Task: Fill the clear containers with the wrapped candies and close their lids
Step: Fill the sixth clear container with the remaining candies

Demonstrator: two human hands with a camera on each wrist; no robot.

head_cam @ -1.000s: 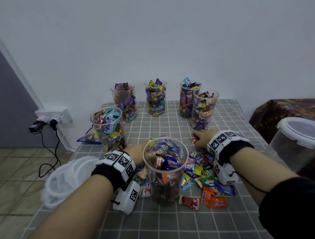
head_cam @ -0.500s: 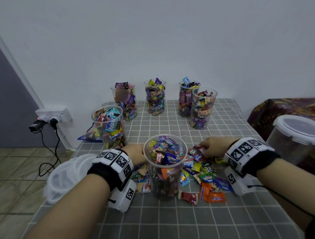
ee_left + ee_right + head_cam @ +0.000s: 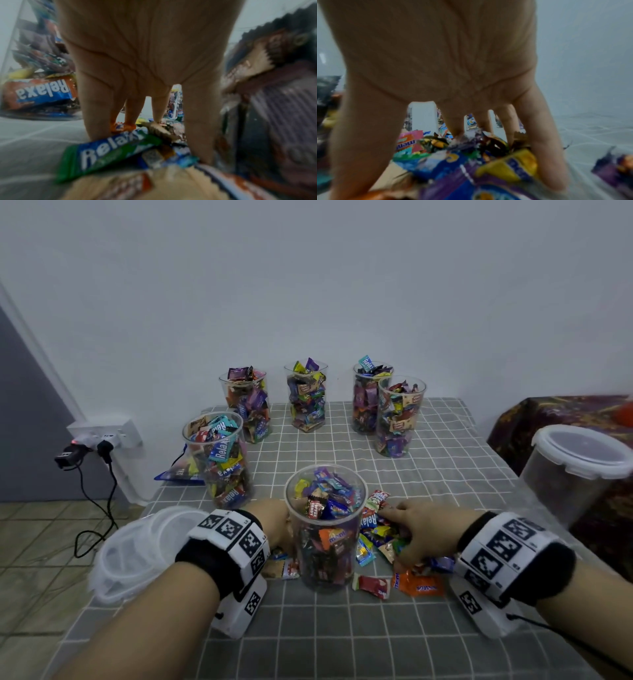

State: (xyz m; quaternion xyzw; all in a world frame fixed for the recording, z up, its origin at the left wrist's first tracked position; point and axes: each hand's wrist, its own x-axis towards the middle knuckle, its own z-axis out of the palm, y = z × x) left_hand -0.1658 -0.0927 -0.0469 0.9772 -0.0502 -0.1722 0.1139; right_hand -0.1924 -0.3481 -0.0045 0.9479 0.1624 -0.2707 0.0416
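Down at the near edge of the worktop (image 3: pixel 342 642), both hands sit low on either side of the nearest clear cup (image 3: pixel 325 529), which stands in the lower middle of the frame, already heaped to its rim and with no lid on.

The loose wrapped candies (image 3: pixel 383 539) lie spread from the cup's foot out to its right, directly under the right hand (image 3: pixel 419 534). That hand's fingers (image 3: pixel 455 121) are splayed and pointing down into the pile, tips touching wrappers, nothing gripped. I judge this hand the better placed for the next scoop, and the cup's mouth lies up and to the left of it.

The left hand (image 3: pixel 274 522) is on the cup's left, mostly hidden behind it. From the wrist view its fingers (image 3: pixel 96 108) are also straight and spread, resting on a smaller scatter that includes a green Relaxa wrapper (image 3: pixel 106 154).

Further left, over the worktop's edge, lies a stack of clear lids (image 3: pixel 137 553), nearer the left hand.

Beyond stand five more filled cups (image 3: pixel 215 457), all unlidded.
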